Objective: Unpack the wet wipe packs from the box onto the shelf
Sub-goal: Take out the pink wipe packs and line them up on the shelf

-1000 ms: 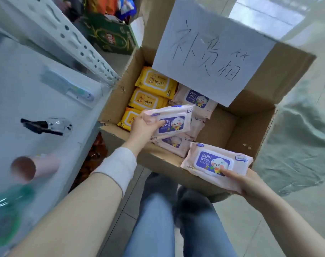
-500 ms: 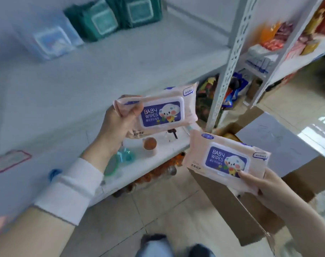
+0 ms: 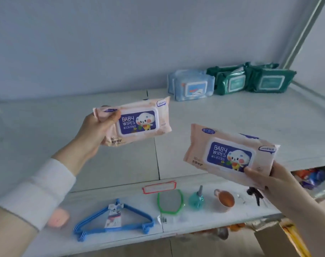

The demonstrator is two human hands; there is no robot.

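My left hand (image 3: 94, 132) grips a pink baby wipes pack (image 3: 137, 123) by its left end and holds it up over the white shelf (image 3: 232, 119). My right hand (image 3: 269, 180) grips a second pink baby wipes pack (image 3: 230, 153) by its lower right corner, nearer the shelf's front edge. Both packs hang in the air, label toward me. At the bottom right only a corner of the cardboard box (image 3: 280, 240) shows.
Blue wipe packs (image 3: 191, 86) and green wipe packs (image 3: 250, 80) stand at the back right of the shelf. On the lower shelf lie blue hangers (image 3: 113, 219), a green frame (image 3: 170, 201), a teal bottle (image 3: 197, 198), a pink cup (image 3: 225, 200) and a black sprayer (image 3: 254, 193).
Both hands lifted a pink pack each out of the box and carried them up to the shelf. My view swung from the box to the shelf.
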